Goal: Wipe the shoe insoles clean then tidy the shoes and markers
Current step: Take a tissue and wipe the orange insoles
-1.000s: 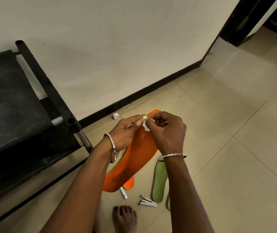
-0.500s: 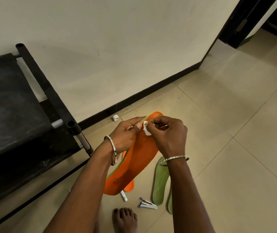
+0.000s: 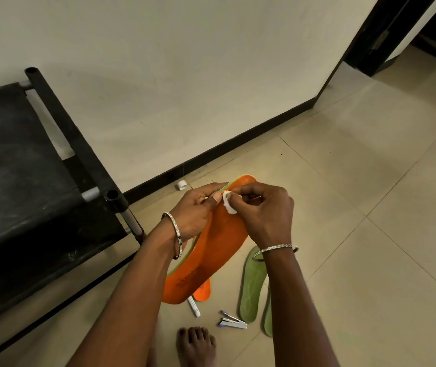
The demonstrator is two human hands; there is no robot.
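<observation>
Tiled floor [image 3: 344,234], orange insole [image 3: 222,250] held above it.
I see left hand [image 3: 194,211] pinching its toe edge; right hand [image 3: 264,213] fingers pinch white wipe [image 3: 229,206] against the insole's top.

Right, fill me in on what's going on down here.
A person is wiping insoles. The left hand grips an orange insole near its toe end, while the right hand pinches a small white wad against it. Two green insoles, a second orange insole, a white marker and a small metal tool lie on the tiles below, not yet tidied.
</observation>
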